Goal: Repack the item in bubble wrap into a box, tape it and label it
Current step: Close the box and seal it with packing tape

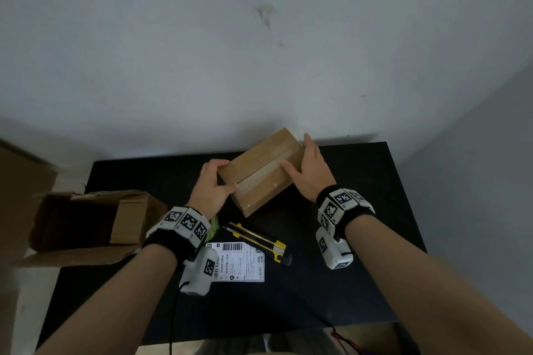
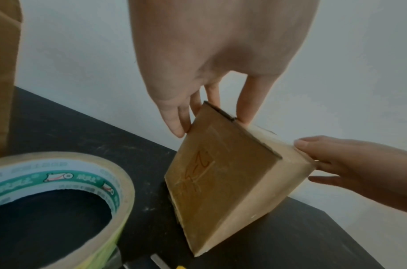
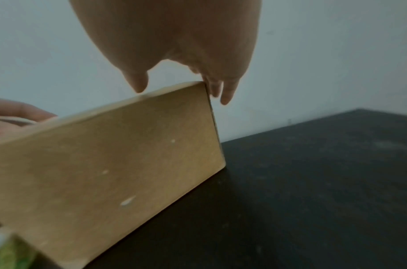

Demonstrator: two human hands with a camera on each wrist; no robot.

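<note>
A closed brown cardboard box (image 1: 261,170) sits at the back middle of the black table (image 1: 346,268), with a strip of tape along its top seam. It is tipped, its near lower edge on the table. My left hand (image 1: 215,184) grips its near-left end, thumb on top and fingers round the end face, which bears red handwriting (image 2: 197,171). My right hand (image 1: 302,167) holds the far-right end, thumb on top and fingers down the side (image 3: 223,94). The wrapped item is not visible.
A roll of tan packing tape (image 2: 59,182) lies under my left wrist. A white shipping label (image 1: 239,262) and a yellow-black utility knife (image 1: 259,242) lie in front of the box. An open, empty carton (image 1: 86,219) lies on its side at the table's left edge.
</note>
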